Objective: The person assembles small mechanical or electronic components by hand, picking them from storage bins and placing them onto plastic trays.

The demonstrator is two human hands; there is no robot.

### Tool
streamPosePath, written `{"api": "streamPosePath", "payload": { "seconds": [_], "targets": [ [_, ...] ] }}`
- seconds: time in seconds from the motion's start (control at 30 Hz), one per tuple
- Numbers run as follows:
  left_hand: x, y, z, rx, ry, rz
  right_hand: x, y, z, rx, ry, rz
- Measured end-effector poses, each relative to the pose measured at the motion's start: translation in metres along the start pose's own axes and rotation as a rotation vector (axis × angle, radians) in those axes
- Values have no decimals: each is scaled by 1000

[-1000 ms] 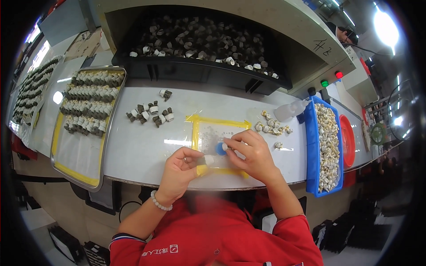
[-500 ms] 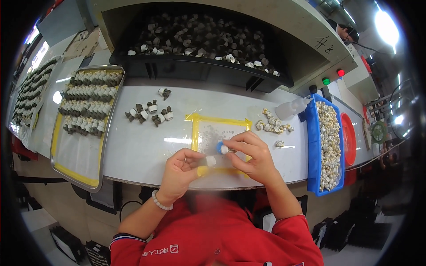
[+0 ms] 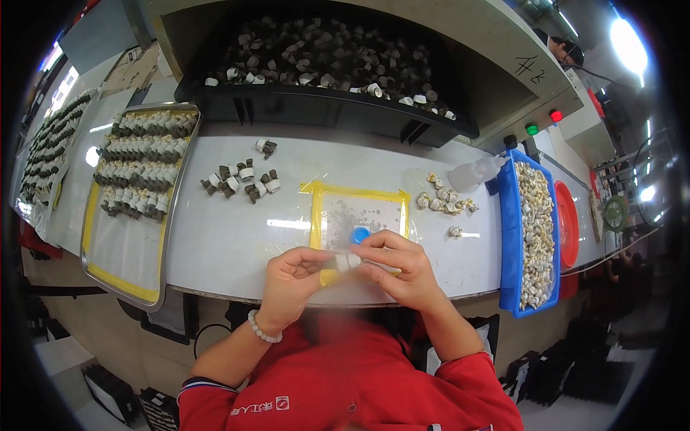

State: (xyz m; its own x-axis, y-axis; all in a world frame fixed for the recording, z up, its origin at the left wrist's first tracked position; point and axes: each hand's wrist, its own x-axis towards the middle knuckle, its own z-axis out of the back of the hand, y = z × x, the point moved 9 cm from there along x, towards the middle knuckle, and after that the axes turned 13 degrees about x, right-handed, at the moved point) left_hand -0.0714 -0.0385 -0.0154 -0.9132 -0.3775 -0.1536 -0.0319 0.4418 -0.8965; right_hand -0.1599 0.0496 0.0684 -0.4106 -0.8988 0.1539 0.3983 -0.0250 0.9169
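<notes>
In front of my body, my left hand (image 3: 293,282) pinches a small white cylindrical part (image 3: 346,262) between thumb and fingertips. My right hand (image 3: 404,271) has its fingers closed at the other side of that part; a second small white piece seems to be in them, but the fingertips cover most of it. Just beyond my right fingers, a round blue cap (image 3: 359,235) rests on a sheet framed with yellow tape (image 3: 317,210). Small cream-and-white pieces (image 3: 447,201) lie loose to the right. Several white-and-dark parts (image 3: 244,172) lie to the left.
A metal tray (image 3: 169,230) with rows of white-and-dark parts stands at the left. Along the back is a black bin (image 3: 323,115) full of white pieces. On the right are a squeeze bottle (image 3: 471,174), a blue bin (image 3: 512,251) of small pieces and a red basin (image 3: 568,223).
My right hand has come down and toward me from above the blue cap, meeting the white part in my left hand. The blue cap now shows uncovered on the sheet.
</notes>
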Motion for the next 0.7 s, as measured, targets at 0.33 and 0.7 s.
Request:
{"api": "streamPosePath", "payload": {
  "seconds": [0.33,0.7],
  "targets": [
    [-3,4,-4,83,59,-4,-5,-7,-1,102,17,-23],
    [-4,-6,-1,92,7,24,-41,-9,67,-379,-263,18]
  ]
}}
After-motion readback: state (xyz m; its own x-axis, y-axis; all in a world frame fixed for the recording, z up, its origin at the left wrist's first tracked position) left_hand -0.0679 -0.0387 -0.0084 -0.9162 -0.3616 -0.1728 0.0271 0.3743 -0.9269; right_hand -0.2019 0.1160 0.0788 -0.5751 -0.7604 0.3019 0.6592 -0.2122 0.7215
